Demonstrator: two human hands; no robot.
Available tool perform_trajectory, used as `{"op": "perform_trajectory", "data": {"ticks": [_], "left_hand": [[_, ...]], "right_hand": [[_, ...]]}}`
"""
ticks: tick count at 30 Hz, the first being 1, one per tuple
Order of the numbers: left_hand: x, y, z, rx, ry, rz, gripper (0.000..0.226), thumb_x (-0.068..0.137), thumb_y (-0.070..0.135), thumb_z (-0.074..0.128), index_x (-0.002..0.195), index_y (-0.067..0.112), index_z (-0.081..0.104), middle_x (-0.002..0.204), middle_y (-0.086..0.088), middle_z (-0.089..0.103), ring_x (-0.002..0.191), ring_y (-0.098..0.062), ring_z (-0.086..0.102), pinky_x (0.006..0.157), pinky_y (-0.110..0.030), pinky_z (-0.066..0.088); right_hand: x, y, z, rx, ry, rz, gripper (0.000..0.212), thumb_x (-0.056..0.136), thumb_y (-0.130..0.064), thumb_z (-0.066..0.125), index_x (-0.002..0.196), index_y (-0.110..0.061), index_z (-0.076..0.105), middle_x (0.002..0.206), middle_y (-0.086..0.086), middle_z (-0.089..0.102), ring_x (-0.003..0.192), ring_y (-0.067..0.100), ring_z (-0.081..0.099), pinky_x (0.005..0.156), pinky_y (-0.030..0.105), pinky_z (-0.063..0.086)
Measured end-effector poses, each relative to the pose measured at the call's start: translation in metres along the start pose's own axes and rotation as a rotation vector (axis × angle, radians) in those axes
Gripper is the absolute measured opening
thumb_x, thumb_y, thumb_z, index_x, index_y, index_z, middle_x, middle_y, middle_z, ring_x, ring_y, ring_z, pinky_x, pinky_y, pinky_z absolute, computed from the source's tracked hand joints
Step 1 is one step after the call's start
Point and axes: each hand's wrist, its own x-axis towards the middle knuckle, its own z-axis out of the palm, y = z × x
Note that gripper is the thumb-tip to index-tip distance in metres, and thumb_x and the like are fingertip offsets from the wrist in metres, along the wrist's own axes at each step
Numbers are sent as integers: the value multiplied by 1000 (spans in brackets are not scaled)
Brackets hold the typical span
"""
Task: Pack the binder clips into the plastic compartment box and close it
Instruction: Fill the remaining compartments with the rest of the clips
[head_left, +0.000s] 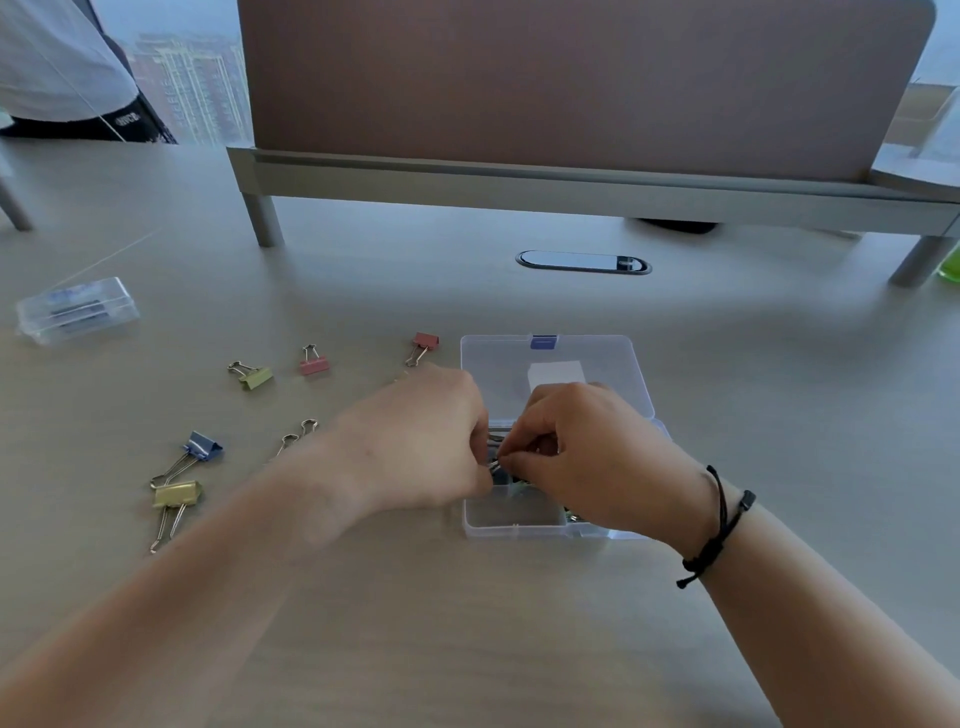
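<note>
1. Hands: left hand (436, 441) and right hand (587, 447) both pinch one clip's wire handles (496, 461) over the open compartment box (519, 527).
2. Fold handles flat before release, I judge.
3. Loose binder clips (254, 375) lie left of box on bench (779, 415).

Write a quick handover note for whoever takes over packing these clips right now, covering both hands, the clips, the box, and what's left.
Left hand and right hand: both pinch one clip's wire handles over the open compartment box.
Box: lid folded back; some clips inside, count hidden by the hands.
Loose on the desk, left of the box: two pink clips, green clip, blue clip, yellow clip, plus one half hidden.
Left: seat this clip, pack the rest, close the lid.
</note>
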Motion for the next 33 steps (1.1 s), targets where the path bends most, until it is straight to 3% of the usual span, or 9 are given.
{"op": "perform_trajectory", "data": {"ticks": [3,7,13,18,22,24,28,33], "left_hand": [[-1,-5,-2,-73,-22,14,9,78,29,69,75,22,75,68,7,70,60,-5,62,46,-15,39],[0,-9,-1,-113,-22,39,15,81,29,70,71,20,74,61,7,67,51,-5,54,43,-13,35],[5,-8,4,-87,-4,-15,35,80,27,73,50,19,57,40,11,49,39,-3,45,38,-12,31],[8,-9,5,-141,-32,-32,41,79,29,77,47,20,53,36,13,45,36,-3,41,36,-13,28],[7,-15,1,-289,-79,-28,15,81,34,77,72,23,73,59,11,66,45,1,50,43,-11,33],[6,-18,-2,-442,-60,-53,3,87,24,69,88,26,70,71,6,72,46,2,51,45,-13,37],[7,-17,-7,-759,-69,-145,27,93,0,43,97,19,62,83,-3,69,53,-7,46,48,-20,38],[9,-15,3,-888,-37,-97,32,98,-7,39,102,13,64,82,-6,66,67,-18,53,62,-29,48]], "right_hand": [[-1,-1,1,-25,36,-12,15,86,-20,65,88,-25,79,83,-9,67,78,5,56,60,10,41],[-3,-5,2,-103,50,-26,16,84,-26,62,83,-26,78,86,-7,64,80,11,57,67,32,50],[-7,-8,0,-152,42,-55,18,85,-28,59,90,-30,76,89,-9,60,80,14,59,65,33,52],[-9,-11,0,-157,18,-70,18,86,-27,58,91,-31,75,92,-10,59,79,13,58,64,32,51],[-9,-8,0,-129,29,-60,18,85,-29,59,91,-35,75,91,-13,59,77,8,55,60,24,46],[-8,-7,0,-114,20,-68,18,86,-29,59,90,-34,75,90,-15,59,75,6,53,63,23,46],[-5,-4,0,-73,10,-78,17,87,-28,60,90,-31,76,86,-18,57,72,3,50,64,20,43],[-2,-1,0,5,153,-96,11,86,-35,68,82,-29,76,69,-15,54,63,1,50,58,14,35]]}}
